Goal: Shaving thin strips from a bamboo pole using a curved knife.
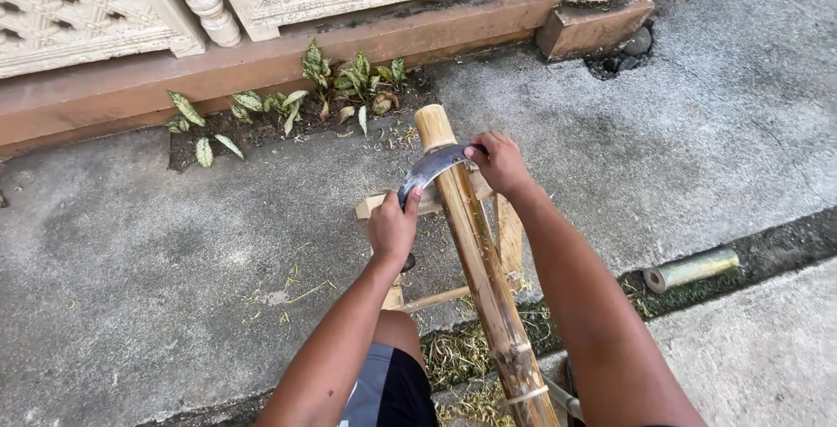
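Your single head camera looks steeply down and forward, close over your forearms and the bamboo pole [479,261], out to the concrete ground [131,244] and wall base [105,87].

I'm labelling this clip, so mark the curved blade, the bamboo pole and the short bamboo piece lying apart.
curved blade [432,167]: head view, middle of the metal.
bamboo pole [482,270]: head view, mid-shaft.
short bamboo piece [693,269]: head view, its middle.

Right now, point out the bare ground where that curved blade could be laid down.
Bare concrete spreads left of the left hand, below the spotted plants. More lies right of the right hand, up to the green bamboo piece. It is crowded around the bamboo pole, wooden stand and shavings.
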